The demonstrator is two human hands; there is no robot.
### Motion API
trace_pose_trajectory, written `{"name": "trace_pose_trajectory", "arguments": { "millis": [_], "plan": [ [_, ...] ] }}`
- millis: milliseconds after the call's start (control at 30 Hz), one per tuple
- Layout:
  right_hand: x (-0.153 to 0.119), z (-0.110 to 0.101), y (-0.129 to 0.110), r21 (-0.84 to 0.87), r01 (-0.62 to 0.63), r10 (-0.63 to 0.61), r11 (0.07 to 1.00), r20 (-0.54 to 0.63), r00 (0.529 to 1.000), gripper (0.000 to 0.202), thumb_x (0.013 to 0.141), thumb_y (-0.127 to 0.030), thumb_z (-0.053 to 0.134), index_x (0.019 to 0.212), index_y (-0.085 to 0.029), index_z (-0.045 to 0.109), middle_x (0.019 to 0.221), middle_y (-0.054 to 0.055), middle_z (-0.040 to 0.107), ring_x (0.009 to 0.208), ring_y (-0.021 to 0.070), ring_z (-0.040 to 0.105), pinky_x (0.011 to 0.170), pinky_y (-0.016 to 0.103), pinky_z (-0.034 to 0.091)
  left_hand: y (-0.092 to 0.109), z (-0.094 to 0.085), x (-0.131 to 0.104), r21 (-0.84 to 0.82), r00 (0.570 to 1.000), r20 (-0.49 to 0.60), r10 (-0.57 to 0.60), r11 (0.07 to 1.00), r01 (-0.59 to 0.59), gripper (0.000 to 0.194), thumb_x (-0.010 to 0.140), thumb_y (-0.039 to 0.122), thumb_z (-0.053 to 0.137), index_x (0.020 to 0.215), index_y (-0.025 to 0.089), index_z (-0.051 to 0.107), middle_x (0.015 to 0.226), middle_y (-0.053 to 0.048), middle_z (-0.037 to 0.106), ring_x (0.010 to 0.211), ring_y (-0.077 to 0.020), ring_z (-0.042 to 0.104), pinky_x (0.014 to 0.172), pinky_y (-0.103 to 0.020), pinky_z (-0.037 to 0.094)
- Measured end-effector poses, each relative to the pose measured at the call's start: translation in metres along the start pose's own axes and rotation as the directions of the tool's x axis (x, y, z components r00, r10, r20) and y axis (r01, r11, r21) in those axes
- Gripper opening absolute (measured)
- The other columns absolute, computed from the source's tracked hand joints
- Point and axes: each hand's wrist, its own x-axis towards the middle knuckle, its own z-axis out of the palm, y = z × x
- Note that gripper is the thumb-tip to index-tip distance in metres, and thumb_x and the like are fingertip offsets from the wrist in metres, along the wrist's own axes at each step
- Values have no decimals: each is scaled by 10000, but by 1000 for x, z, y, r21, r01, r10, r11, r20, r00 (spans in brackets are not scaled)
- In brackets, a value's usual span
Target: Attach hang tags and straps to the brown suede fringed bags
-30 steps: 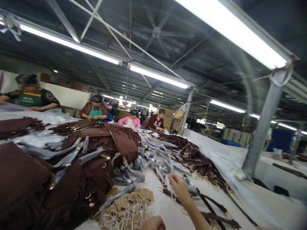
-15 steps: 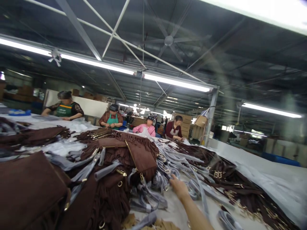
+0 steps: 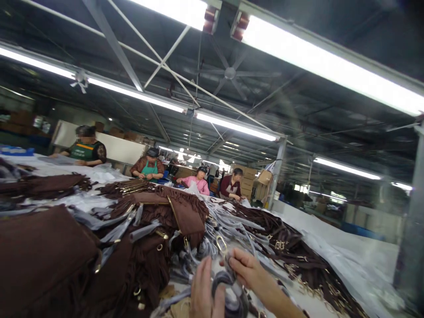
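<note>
My right hand point(image 3: 244, 267) pinches a coiled bag strap point(image 3: 228, 282) in cloudy plastic wrap, with a gold oval buckle point(image 3: 221, 244) sticking up beyond the fingertips. Just left of it, my left hand point(image 3: 202, 289) has its fingers stretched upward and its thumb apart, close against the coil; whether it touches the strap is unclear. Dark brown fringed bags point(image 3: 149, 265) with gold zips and rings are heaped to the left. Behind my hands lies a pile of plastic-wrapped straps point(image 3: 228, 221).
Brown straps with gold hardware point(image 3: 298, 251) run along the table's right side, by clear plastic sheeting point(image 3: 357, 265). A large brown bag point(image 3: 43, 256) fills the near left. Several people work across the table, one in pink point(image 3: 197, 183). A metal post point(image 3: 410, 212) stands at right.
My right hand has come back from the strap pile with a wrapped, buckled strap. My left hand has entered the view beside it. The camera has tilted up and turned slightly right.
</note>
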Motion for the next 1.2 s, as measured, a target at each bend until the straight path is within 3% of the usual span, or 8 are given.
{"name": "trace_pose_trajectory", "arguments": {
  "millis": [67,133,367,533,667,900,1100,1200],
  "plan": [
    [-17,28,-32,311,-1,-28,950,90,996,408,797,-611,658,821,-204,626,646,-42,496,578,120,442,588,241,380,25,-20,-6,38,992,-124,34,999,-29,543,900,379,519,1379,123,537,1474,-149,501,1382,-284,430,1162,-396,329],
    [-26,55,-59,475,16,-79,880,113,990,426,718,-602,749,774,-196,630,660,-35,515,609,121,447,593,236,368,46,-45,-16,69,994,-106,18,998,-11,572,871,402,558,1378,140,541,1420,-145,564,1307,-285,523,1116,-377,391],
    [-40,138,-105,406,195,-224,893,23,974,473,687,-612,766,604,-174,608,582,-46,469,579,109,388,555,233,340,90,-143,-60,73,994,96,42,996,-49,519,922,346,475,1410,170,504,1290,-106,671,1183,-261,619,1031,-308,446],
    [-43,153,-140,501,105,-174,859,93,980,554,767,-680,657,1019,-188,691,629,-55,499,458,60,243,428,201,189,113,-188,-83,70,991,120,-51,997,43,381,914,322,475,1215,157,641,1139,-81,710,1091,-262,620,993,-322,453],
    [-39,156,-176,453,135,-264,881,233,936,538,701,-633,739,982,-175,712,737,-6,603,487,61,315,432,199,210,130,-200,-92,31,976,188,-106,994,102,268,883,350,505,922,159,689,906,-43,700,904,-240,622,848,-293,496],
    [-39,166,-197,360,181,-271,915,218,938,382,779,-538,692,692,-168,653,528,-72,419,466,70,275,430,219,211,137,-199,-88,-58,999,34,-14,998,16,456,938,544,423,1030,171,668,990,-68,689,989,-243,605,953,-301,445],
    [-40,168,-196,330,215,-261,919,100,960,356,810,-477,657,622,-180,599,542,-53,465,490,83,311,453,224,241,118,-213,-90,80,994,107,-14,997,5,310,891,347,478,719,162,658,817,-42,630,820,-202,578,773,-255,457],
    [-41,176,-194,341,222,-288,913,156,945,348,811,-453,658,610,-176,593,555,-44,486,526,95,378,489,221,296,105,-215,-91,40,999,32,-25,999,23,242,736,169,499,881,165,692,1001,-63,654,951,-216,588,886,-279,444]
  ]
}}
